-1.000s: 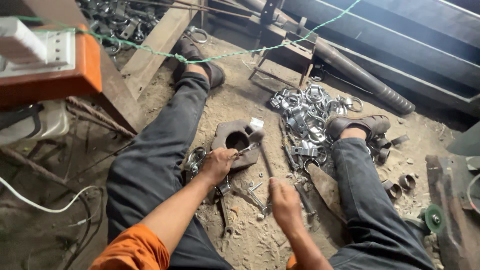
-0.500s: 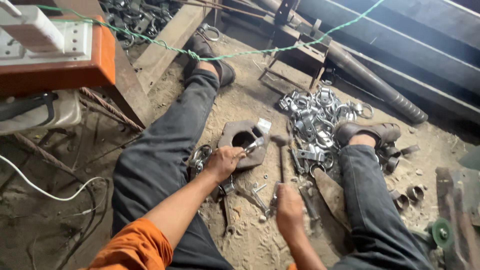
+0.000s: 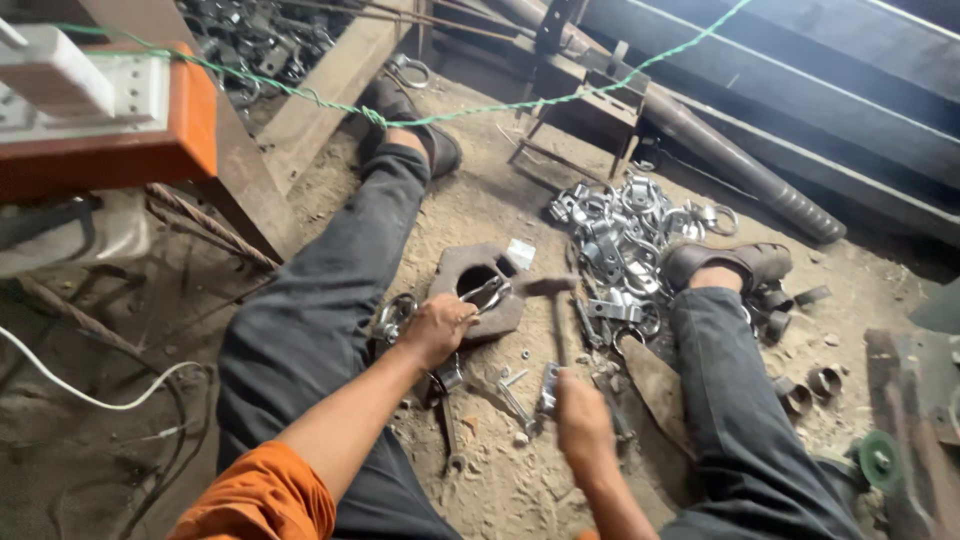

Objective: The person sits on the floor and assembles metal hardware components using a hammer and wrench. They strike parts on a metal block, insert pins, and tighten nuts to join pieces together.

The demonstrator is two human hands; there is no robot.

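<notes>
left hand (image 3: pixel 437 328) closed on metal clamp (image 3: pixel 487 292) over block (image 3: pixel 480 290) | right hand (image 3: pixel 583 420) fisted round hammer (image 3: pixel 553 300), head above block | clamp bright, bent

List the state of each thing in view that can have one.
Left hand: closed on a bent silver metal clamp, holding it on the block.
Grey metal block with a hole: flat on the dirt.
Right hand: gripping the hammer.
Wooden-handled hammer: head raised beside the clamp.

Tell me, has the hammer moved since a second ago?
Yes. The hammer in the right hand was low beside the leg; its head is now up at the edge of the holed metal block, where the left hand holds a clamp.
</notes>
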